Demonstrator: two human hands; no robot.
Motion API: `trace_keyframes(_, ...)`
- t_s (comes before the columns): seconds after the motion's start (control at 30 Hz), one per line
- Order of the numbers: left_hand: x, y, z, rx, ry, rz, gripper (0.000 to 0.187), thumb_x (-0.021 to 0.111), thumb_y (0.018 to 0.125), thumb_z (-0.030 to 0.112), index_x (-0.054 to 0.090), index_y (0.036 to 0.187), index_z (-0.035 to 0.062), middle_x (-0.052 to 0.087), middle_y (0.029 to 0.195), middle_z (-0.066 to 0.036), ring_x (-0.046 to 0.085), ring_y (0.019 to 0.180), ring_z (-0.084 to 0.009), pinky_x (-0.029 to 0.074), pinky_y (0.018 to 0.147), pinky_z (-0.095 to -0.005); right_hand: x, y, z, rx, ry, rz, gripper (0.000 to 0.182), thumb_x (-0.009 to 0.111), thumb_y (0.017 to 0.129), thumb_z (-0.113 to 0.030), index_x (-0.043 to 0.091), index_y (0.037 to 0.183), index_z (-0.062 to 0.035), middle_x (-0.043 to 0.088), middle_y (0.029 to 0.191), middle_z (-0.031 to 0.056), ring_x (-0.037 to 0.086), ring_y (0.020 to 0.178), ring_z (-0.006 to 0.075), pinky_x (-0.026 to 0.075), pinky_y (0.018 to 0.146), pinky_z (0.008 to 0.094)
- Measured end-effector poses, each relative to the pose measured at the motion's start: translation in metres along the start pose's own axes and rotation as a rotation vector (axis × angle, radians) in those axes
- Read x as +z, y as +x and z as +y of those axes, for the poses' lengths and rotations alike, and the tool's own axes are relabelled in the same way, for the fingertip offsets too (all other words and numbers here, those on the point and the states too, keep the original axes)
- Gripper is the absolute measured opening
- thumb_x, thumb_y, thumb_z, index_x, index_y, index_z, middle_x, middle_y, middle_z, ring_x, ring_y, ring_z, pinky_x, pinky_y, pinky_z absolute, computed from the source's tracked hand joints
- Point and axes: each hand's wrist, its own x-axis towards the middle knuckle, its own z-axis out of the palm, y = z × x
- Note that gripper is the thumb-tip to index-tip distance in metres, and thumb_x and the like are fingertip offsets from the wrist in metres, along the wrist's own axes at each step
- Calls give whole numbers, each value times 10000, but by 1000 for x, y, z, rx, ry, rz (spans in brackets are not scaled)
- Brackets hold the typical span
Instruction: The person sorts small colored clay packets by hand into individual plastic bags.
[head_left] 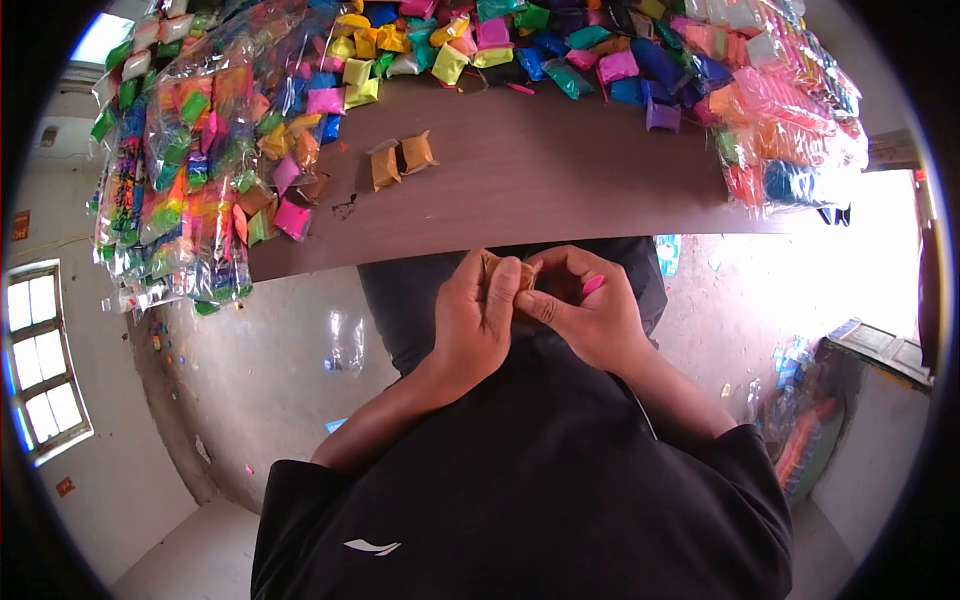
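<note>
Evidently, your left hand point(476, 308) and right hand point(592, 312) pinch brown packet point(527, 276) between them; probably light, soft, slippery; best held by edges.

I see two orange-tan square plastic packets point(418, 152) left on a plain brown flat tabletop point(560, 170); the near small crinkled packet point(526, 279) looks tan, perhaps.

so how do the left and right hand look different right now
The left hand has its thumb pointing up, away from the body; the right hand has its thumb pointing across toward the left one. A small pink item shows among the right hand's curled fingers, while none shows at the left hand. Both are bare and hold the same brown packet, which the fingers mostly hide.
</note>
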Motion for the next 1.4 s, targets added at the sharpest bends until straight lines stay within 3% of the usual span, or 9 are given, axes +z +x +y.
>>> trace_keyframes(0.33,7,-1,3,-2,-197,121,294,514,1108,226,600,948,-6,640,777,-31,561,704,-68,453,648,-243,5,3,5,-52,-85,61,155,771,929,-86,684,1017,7,652,827,-37,543,733,14,446,656,199)
trace_keyframes(0.4,6,0,-2,57,-138,100,279,516,1107,222,596,960,-1,633,778,-25,554,700,-66,447,645,-241,14,4,6,-27,349,52,122,737,962,-86,680,1010,11,672,882,-12,593,808,33,480,727,203)
trace_keyframes(0.57,5,-4,-3,112,-72,47,235,560,1090,211,589,978,7,613,759,-13,548,688,-63,443,624,-242,0,5,8,-51,178,-7,125,694,1001,-90,653,1052,16,685,956,20,627,869,61,503,802,216)
trace_keyframes(0.63,10,-8,-1,-74,-366,33,230,608,1070,210,597,987,-4,593,715,-16,550,658,-69,443,594,-255,-3,5,8,-57,248,27,127,686,1008,-93,650,1061,17,685,965,24,628,864,65,506,805,220)
trace_keyframes(0.73,1,-8,-8,-112,-218,-69,233,645,1051,217,605,1008,-9,603,710,-17,580,646,-82,479,619,-258,-8,6,9,-8,448,-38,121,688,1006,-94,655,1073,0,685,1043,34,650,971,103,519,875,254)
trace_keyframes(0.97,-7,0,-2,99,-53,-88,164,674,1031,171,620,1025,16,684,828,-35,658,735,-116,534,721,-257,-12,11,0,-256,-43,-10,157,717,973,-55,687,1098,34,675,1064,69,657,935,123,510,855,245)
trace_keyframes(1.13,0,-5,-20,-342,-964,-89,124,715,995,129,660,1049,32,699,1080,-65,669,958,-146,532,847,-297,1,-1,9,-109,291,109,200,727,956,-28,678,1135,44,676,1062,77,650,959,121,517,863,267)
trace_keyframes(1.3,-20,6,-18,-363,-1049,-65,184,731,991,198,675,1067,40,702,1025,-42,653,941,-122,537,847,-309,1,0,6,-179,422,-200,430,769,941,-93,582,1310,25,679,1111,77,651,990,141,523,887,282)
trace_keyframes(1.4,-29,10,-17,-248,-751,-233,203,704,1012,223,674,1070,30,703,968,-42,660,873,-113,545,778,-278,-17,3,-5,-177,243,-281,435,797,917,-127,655,1296,29,699,1076,101,654,988,151,518,856,293)
